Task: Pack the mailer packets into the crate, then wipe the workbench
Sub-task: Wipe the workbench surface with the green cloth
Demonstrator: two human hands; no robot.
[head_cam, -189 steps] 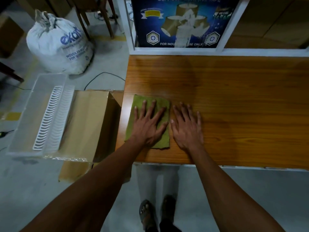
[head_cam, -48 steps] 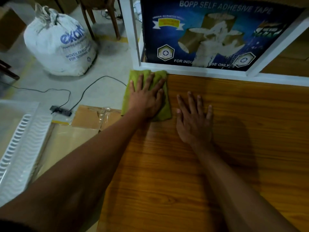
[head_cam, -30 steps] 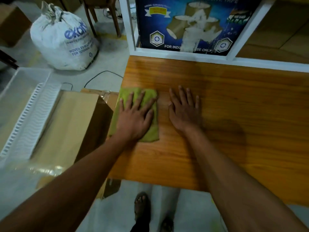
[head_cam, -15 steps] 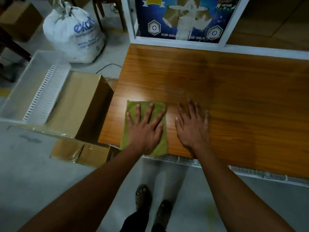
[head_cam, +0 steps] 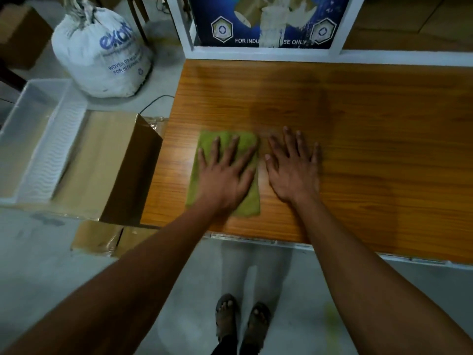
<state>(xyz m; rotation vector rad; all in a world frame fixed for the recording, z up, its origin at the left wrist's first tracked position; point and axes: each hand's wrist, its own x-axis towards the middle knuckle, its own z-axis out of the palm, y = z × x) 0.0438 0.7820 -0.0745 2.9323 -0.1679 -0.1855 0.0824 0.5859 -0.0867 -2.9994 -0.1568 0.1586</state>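
A green cloth (head_cam: 247, 142) lies flat near the left front of the wooden workbench (head_cam: 371, 139). My left hand (head_cam: 225, 172) presses down on it with fingers spread and straight. Just to its right my right hand (head_cam: 294, 170) rests flat on the bare wood, fingers also spread. Left of the bench, a white plastic crate (head_cam: 33, 139) sits on a brown cardboard box (head_cam: 115, 162). No mailer packets can be made out.
A white woven sack (head_cam: 102, 52) stands on the floor behind the crate. A white shelf frame (head_cam: 256, 53) with a blue tape carton (head_cam: 268, 21) borders the bench's far edge. A cable (head_cam: 156, 99) runs on the floor. My feet (head_cam: 240, 319) show below the front edge.
Half a second ago the cloth was near the front edge; my left hand has slid it slightly away from the edge. My right hand stays flat beside it.
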